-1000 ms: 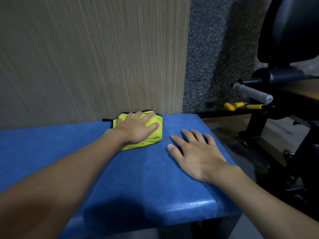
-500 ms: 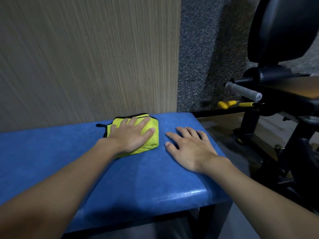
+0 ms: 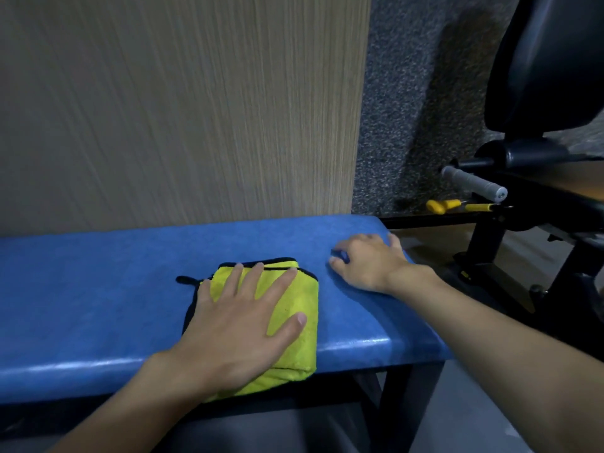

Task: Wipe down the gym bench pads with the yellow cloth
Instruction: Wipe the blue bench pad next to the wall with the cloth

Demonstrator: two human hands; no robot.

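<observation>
A folded yellow cloth point(image 3: 302, 308) with black trim lies on the blue bench pad point(image 3: 98, 289), reaching over the pad's near edge. My left hand point(image 3: 242, 325) presses flat on the cloth with fingers spread. My right hand point(image 3: 366, 261) rests on the pad near its right end, fingers bent down against the surface and holding nothing.
A wood-grain panel point(image 3: 179, 109) rises right behind the bench, with grey carpeted wall point(image 3: 408, 109) to its right. A black gym machine with a dark pad point(image 3: 549, 60), a grey handle point(image 3: 474, 183) and yellow pins point(image 3: 441, 206) stands at the right.
My left hand has dragged the cloth from the pad's far side toward the near edge. My right hand has shifted toward the pad's right end and its fingers have bent.
</observation>
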